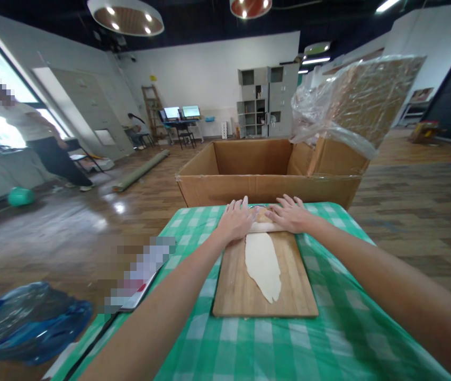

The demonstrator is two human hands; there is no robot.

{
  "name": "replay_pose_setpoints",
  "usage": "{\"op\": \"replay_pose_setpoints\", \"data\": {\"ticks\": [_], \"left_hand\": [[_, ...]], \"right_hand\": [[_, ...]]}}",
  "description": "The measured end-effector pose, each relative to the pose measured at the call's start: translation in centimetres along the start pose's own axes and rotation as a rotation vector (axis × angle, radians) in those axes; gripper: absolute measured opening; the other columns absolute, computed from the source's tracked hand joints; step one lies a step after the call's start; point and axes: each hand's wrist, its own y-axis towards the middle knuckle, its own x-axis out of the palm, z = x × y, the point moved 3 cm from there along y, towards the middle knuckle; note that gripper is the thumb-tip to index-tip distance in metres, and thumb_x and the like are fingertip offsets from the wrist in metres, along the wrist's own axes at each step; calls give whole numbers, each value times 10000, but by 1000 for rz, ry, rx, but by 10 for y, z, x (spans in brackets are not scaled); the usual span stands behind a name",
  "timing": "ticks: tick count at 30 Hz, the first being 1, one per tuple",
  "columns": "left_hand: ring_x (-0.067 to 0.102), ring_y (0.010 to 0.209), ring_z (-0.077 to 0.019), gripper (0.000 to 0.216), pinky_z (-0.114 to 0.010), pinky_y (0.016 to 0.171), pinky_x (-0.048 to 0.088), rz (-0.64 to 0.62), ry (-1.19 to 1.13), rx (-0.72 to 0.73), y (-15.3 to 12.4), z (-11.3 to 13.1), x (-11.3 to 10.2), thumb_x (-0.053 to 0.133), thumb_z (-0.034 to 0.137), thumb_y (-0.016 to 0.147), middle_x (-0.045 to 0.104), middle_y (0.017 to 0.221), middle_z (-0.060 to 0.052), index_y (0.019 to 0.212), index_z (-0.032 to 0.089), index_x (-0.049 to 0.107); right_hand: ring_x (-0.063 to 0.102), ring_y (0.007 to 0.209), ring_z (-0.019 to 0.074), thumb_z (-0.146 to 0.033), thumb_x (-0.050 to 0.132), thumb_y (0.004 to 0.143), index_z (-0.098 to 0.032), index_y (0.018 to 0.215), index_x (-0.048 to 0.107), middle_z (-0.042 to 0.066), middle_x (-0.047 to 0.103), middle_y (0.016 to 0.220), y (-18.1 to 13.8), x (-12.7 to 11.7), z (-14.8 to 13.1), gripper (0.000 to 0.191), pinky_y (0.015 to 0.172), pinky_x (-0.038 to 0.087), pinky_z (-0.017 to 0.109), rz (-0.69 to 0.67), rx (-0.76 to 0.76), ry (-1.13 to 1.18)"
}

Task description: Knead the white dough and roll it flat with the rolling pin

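The left hand [236, 218] and right hand [289, 214] lie palm-down over the two ends of a pale rolling pin [265, 227], fingers stretched out and spread rather than wrapped around it, so it is borne on from above, not gripped. The pin sits across the board near its far edge, over the far end of a thin dough sheet [263, 262]. The sheet runs as a long tongue toward the board's near edge, tapering to a slightly split tip that stops short of it. Even weight from both palms, with the pin kept parallel to the far edge, should hold the thickness level; the narrow tip probably needs a lighter touch.

The cutting board [229, 286] leaves bare wood on both sides of the dough, and most room for the pin's travel is toward its near edge. Beyond its far edge the worktop [340, 338] soon ends, with a large cardboard box [249, 188] just past it. Checked cloth flanks the board's right edge; a flat, blurred-out item [146, 286] lies along the worktop's left edge.
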Motion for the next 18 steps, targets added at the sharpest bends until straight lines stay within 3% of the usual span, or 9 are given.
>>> {"op": "replay_pose_setpoints", "data": {"ticks": [8,18], "left_hand": [[428,1407,-295,650,-491,1167,297,78,-105,-48,-35,13,-9,166,489,1053,457,1520,-210,1556,89,267],[207,1532,-263,682,-465,1232,207,12,-143,-55,-74,30,-20,107,505,1051,298,1627,-171,1574,80,210]], "right_hand": [[256,1485,380,-711,85,972,-205,1461,502,172,424,1558,-38,-13,-24,818,1157,166,589,94,-28,4],[432,1384,356,-687,100,987,-63,1432,508,227,523,1464,-80,-22,-44,868,1096,329,483,95,-73,108]]}}
